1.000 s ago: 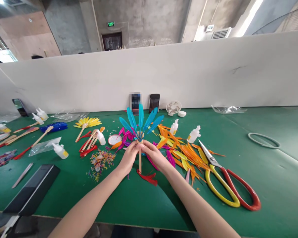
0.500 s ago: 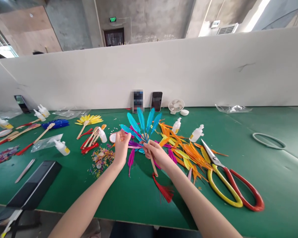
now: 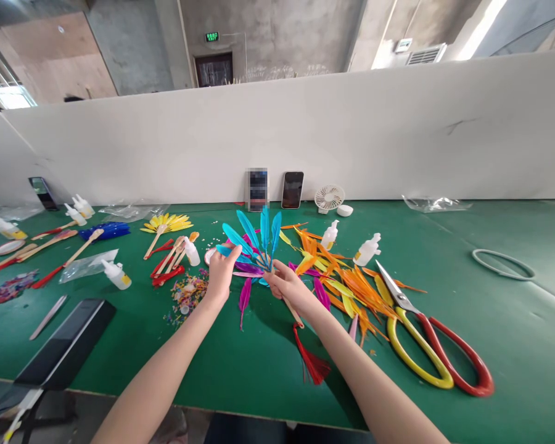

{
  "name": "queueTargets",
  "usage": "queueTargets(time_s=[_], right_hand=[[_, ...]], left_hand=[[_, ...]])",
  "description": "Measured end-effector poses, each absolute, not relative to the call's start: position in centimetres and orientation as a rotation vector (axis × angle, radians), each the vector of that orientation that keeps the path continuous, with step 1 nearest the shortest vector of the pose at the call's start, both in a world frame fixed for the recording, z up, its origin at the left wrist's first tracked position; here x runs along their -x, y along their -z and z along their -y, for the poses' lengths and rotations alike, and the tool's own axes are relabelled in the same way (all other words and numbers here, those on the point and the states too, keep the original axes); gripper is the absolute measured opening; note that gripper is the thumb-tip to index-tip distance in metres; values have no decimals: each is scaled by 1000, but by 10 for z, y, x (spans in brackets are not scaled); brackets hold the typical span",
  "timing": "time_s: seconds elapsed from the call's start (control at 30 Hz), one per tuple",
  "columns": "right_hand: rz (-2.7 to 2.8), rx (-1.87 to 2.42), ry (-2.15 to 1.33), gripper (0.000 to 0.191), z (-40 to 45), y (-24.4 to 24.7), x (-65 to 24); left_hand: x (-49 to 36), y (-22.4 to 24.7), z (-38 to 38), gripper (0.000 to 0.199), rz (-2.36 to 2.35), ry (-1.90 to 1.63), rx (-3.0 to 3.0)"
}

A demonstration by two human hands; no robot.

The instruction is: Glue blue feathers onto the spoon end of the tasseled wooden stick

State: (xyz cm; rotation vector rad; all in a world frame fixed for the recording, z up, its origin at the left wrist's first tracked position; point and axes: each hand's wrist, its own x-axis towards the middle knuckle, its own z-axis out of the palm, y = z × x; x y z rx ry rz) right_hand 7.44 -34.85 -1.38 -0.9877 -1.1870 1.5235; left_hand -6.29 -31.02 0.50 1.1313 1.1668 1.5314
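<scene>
A feather fan with several bright blue feathers (image 3: 265, 229) spread upward is in my right hand (image 3: 287, 285), whose fingers close round the top of its wooden handle (image 3: 294, 313). From the handle's lower end hangs a red tassel (image 3: 312, 359). My left hand (image 3: 221, 271) pinches the leftmost blue feather near its tip, between thumb and fingers. Loose magenta feathers (image 3: 245, 295) lie on the table beneath the fan. Right of my right hand is a pile of orange and yellow feathers (image 3: 363, 287).
Large scissors (image 3: 414, 314) with yellow and red handles lie at right. Glue bottles (image 3: 367, 249), two phones (image 3: 293, 190) and a small fan (image 3: 329, 198) stand behind. Confetti-like sequins (image 3: 189, 295), finished yellow (image 3: 169, 223) and dark-blue fans (image 3: 106, 231) and a black box (image 3: 69, 342) are at left.
The blue fan has tilted to the left, its tassel end swinging right. My left hand has shifted slightly left and down with the leftmost feather.
</scene>
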Motion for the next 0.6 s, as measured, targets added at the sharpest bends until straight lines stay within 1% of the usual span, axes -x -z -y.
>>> queueTargets(time_s=[0.23,0.6], right_hand=[[1283,1017,-1477,22,350,10,-74],[1295,980,-1495,24,349,14,-73]], left_hand=[[63,-2,309,18,-1142,-1531,-1004],[62,-6,311,20,-1201,-1575,-964]])
